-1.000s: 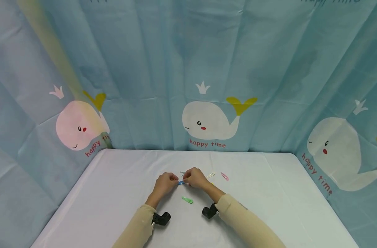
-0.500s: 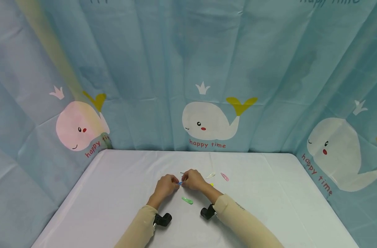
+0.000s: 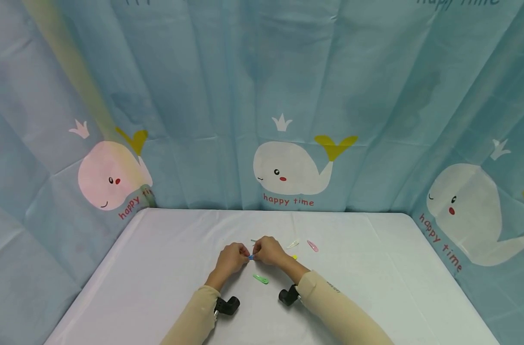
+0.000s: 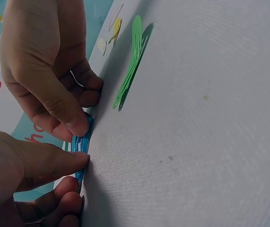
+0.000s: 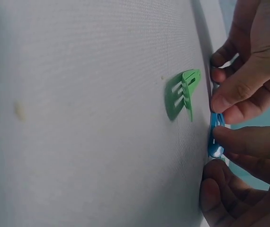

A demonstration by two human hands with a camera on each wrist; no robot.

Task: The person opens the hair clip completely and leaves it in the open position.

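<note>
The blue hair clip (image 4: 85, 143) sits directly between both hands at the white tabletop (image 3: 374, 268), contact undetermined, long axis running sideways, one end pinched by the left hand's (image 3: 233, 257) thumb and fingertips, the other by the right hand's (image 3: 268, 250), neither nearer.
</note>
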